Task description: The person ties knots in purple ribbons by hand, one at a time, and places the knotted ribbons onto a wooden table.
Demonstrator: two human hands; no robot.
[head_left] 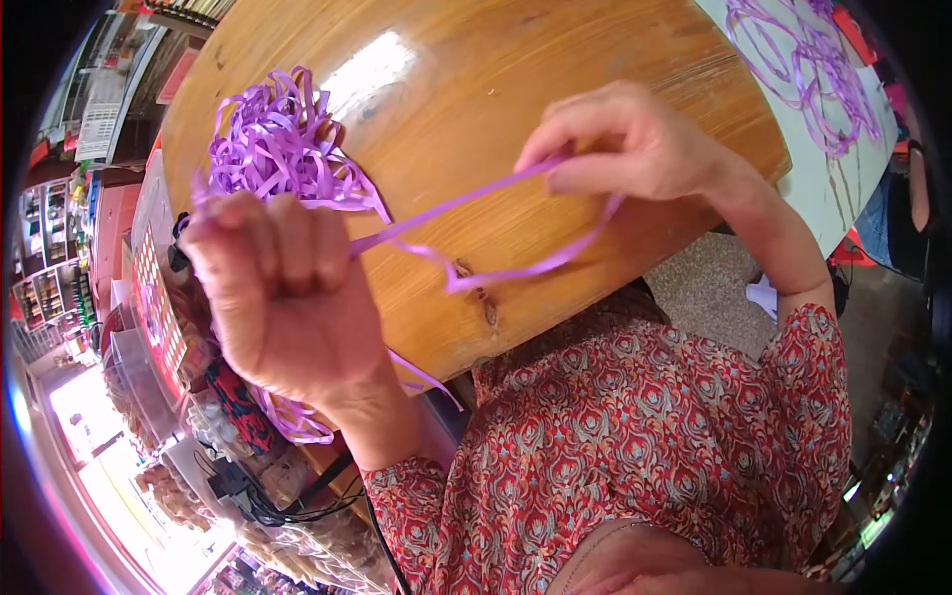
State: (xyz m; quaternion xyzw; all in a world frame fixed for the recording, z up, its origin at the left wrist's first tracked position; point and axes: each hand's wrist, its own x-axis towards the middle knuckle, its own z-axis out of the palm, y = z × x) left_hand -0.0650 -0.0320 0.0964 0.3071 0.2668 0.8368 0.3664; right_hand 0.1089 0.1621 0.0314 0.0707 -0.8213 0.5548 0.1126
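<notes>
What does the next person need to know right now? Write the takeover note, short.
Left hand: fist closed on the purple ribbon, raised over the table's near edge.
Right hand: pinch grip on the same strand, which runs taut between the hands, with a slack loop hanging below.
Tangled ribbon pile lies on the wooden table; more ribbon trails off the near edge.
Done: one strand drawn out from the pile.
Left: most of the pile is still tangled.

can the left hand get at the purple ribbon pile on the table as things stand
Probably yes. The left hand is a closed fist around a ribbon strand, and the purple ribbon pile lies just beyond it on the wooden table, with nothing between; it would have to open first.
</notes>
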